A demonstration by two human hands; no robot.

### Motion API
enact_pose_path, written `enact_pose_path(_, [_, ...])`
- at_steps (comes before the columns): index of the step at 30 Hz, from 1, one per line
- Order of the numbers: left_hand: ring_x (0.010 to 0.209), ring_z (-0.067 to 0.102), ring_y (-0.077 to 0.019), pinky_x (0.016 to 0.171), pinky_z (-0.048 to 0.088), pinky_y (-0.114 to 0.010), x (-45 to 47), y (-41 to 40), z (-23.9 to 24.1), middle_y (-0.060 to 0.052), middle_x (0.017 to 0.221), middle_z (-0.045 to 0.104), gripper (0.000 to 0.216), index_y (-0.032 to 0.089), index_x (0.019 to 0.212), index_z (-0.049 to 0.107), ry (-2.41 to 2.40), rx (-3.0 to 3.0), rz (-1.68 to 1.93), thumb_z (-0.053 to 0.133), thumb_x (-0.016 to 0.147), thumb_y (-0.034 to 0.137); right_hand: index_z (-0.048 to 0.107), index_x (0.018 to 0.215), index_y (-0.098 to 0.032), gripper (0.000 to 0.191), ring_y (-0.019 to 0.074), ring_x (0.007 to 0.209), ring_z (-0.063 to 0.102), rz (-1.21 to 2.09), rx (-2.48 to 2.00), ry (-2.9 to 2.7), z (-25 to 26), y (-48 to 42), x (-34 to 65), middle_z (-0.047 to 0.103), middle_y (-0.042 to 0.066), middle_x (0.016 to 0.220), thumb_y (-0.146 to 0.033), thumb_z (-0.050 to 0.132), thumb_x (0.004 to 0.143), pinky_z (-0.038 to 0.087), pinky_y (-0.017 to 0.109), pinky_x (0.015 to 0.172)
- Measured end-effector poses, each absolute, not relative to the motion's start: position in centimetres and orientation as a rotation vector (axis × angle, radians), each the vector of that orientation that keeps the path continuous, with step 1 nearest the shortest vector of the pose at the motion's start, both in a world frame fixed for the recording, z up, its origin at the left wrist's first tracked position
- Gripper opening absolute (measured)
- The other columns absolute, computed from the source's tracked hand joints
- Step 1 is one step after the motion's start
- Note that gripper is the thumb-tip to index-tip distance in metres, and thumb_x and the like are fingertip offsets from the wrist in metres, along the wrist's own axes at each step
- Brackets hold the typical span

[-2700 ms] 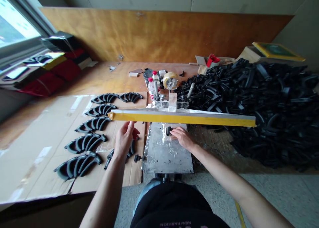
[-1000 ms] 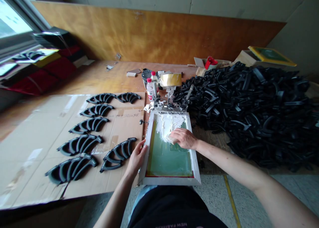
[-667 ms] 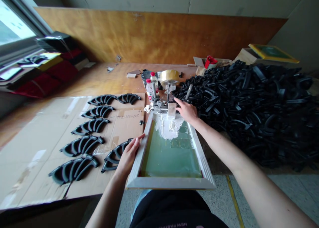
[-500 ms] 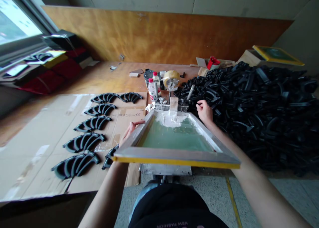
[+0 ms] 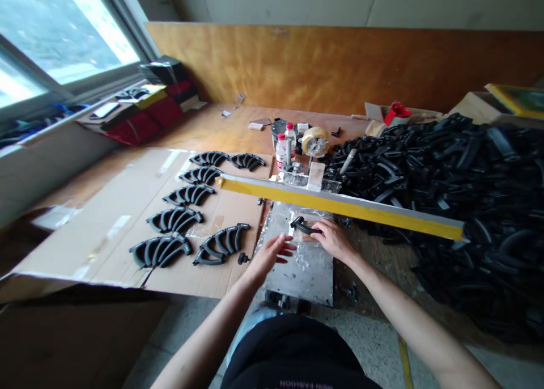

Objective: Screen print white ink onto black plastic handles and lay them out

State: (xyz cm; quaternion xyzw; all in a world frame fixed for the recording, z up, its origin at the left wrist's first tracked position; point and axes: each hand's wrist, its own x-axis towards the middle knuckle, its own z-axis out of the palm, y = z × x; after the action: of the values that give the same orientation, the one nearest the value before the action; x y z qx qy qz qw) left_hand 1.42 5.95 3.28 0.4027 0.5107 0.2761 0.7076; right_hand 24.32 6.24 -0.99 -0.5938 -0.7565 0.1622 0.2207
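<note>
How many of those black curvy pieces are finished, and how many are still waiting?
Seven fanned groups of black pieces lie in rows on the cardboard, so those look done. One black piece sits on the metal plate under the lifted screen frame, at the right hand and left hand. A huge heap waits.

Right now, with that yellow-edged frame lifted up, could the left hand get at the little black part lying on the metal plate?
Probably yes. The left hand hovers open over the metal plate, beside the black part that the right hand touches. The raised frame sits above, leaving the way free.
</note>
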Motion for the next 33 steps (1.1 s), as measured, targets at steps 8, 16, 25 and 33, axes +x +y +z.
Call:
enact_pose_path(8, [0.063,0.061,-0.0128,0.056,0.046,-0.023,-3.2,-0.1,-2.5,-0.006,0.079,0.069,0.055,0.016,0.082,0.059,1.378,0.529,1.009,0.057,0.075,0.070,0.069,0.101,-0.022,0.022,0.0227,0.095,0.056,0.487,-1.080,-2.457,0.4,4.5,12.7,0.065,0.007,0.093,-0.035,0.051,0.096,0.045,0.035,0.085])
enact_pose_path(16, [0.060,0.063,-0.0194,0.058,0.051,-0.034,-18.6,-0.3,-9.3,-0.013,0.073,0.070,0.062,0.017,0.074,0.058,2.008,0.600,0.796,0.029,0.082,0.072,0.064,0.121,-0.025,0.029,0.0204,0.105,0.060,0.738,-1.473,-2.511,-6.0,12.5,1.3,0.064,0.008,0.109,-0.033,0.051,0.096,0.046,0.029,0.090])
enact_pose_path(25, [0.080,0.066,-0.0256,0.072,0.045,-0.034,-21.8,0.8,-8.1,-0.007,0.078,0.072,0.037,0.025,0.085,0.068,2.181,0.987,0.520,0.046,0.085,0.055,0.070,0.106,-0.018,0.032,0.0216,0.099,0.065,0.750,-1.817,-2.444,-8.6,14.6,-2.5,0.064,0.013,0.108,-0.038,0.048,0.097,0.048,0.031,0.086])
enact_pose_path(33, [0.095,0.065,-0.0247,0.077,0.046,-0.032,-20.0,4.9,-7.6,-0.008,0.103,0.074,0.043,0.029,0.128,0.061,2.204,1.413,0.284,0.046,0.091,0.044,0.063,0.115,-0.014,0.042,0.0243,0.098,0.065,0.772,-1.928,-2.348,-8.7,13.7,-4.5,0.054,0.017,0.118,-0.043,0.065,0.085,0.050,0.035,0.087])
